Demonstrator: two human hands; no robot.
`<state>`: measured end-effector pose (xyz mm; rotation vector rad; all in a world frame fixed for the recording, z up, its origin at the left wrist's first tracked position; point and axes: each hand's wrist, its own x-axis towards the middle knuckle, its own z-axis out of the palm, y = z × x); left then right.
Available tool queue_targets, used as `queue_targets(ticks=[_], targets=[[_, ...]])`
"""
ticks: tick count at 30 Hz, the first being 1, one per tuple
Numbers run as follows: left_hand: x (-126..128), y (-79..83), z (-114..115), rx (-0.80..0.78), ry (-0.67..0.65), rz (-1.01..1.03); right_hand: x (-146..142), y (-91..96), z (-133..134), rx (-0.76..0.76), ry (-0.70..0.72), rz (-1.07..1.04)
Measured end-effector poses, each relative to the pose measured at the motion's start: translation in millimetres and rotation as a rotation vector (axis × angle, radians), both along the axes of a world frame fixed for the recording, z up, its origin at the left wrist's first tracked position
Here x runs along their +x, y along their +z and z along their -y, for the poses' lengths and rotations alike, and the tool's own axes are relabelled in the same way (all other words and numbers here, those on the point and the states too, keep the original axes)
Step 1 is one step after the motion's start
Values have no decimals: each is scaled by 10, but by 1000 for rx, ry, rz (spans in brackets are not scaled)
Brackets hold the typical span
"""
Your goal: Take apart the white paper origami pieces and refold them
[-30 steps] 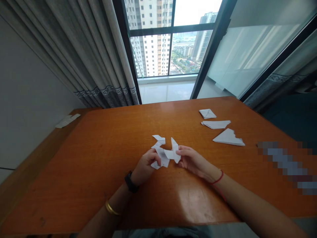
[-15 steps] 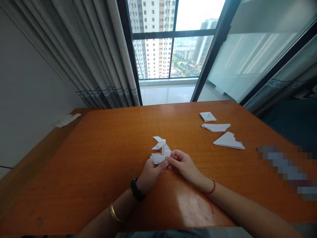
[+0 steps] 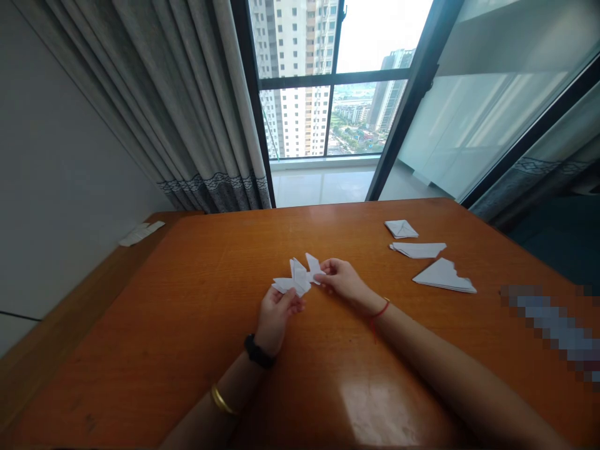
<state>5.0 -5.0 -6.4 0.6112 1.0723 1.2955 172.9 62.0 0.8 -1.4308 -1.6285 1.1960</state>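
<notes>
A white folded-paper piece point(image 3: 300, 279) with several pointed flaps is held above the wooden table point(image 3: 197, 300). My left hand point(image 3: 275, 311), with a black watch at the wrist, pinches its lower left part between thumb and fingers. At its right end, my right hand point(image 3: 344, 279) grips another flap, thumb in front and fingers behind. A red string bracelet circles the right wrist. The fingertips behind the paper are partly hidden.
To the right lie a folded paper square point(image 3: 402, 229), a long narrow folded strip point(image 3: 419, 250) and a folded paper triangle point(image 3: 445, 276). A blurred-out item point(image 3: 553, 325) is at the right edge. Crumpled paper point(image 3: 141, 233) rests on the left ledge.
My right hand has shifted up from beside the left thumb to the paper's far flaps. The folded paper has turned, and its flaps now point differently. The camera view has tilted slightly.
</notes>
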Motion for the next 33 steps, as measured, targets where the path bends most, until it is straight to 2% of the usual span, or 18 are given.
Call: queue_targets(ticks=[4, 6, 10, 14, 16, 20, 23, 25, 29, 31, 33], targets=[[44, 21, 63, 2, -124, 7, 19, 58, 310, -164, 20, -414], [59, 24, 79, 32, -152, -41, 24, 76, 432, -172, 78, -464], [62, 33, 80, 91, -156, -140, 70, 106, 558, -110, 160, -426], [44, 17, 79, 104, -217, -195, 153, 120, 625, -102, 231, -409], [41, -13, 89, 154, -255, -244, 178, 95, 650, -51, 220, -302], [61, -94, 126, 315, -250, -449, 166, 6, 659, 161, 126, -40], [93, -119, 148, 323, -322, -621, 132, -41, 650, 246, 180, 56], [112, -100, 156, 329, -356, -719, 122, -52, 653, 257, 197, 70], [111, -38, 158, 399, -333, -872, 153, -21, 674, 253, 200, 88], [89, -41, 148, 400, -349, -897, 173, 8, 680, 258, 207, 139], [66, -77, 129, 357, -363, -836, 173, 17, 688, 259, 214, 162]])
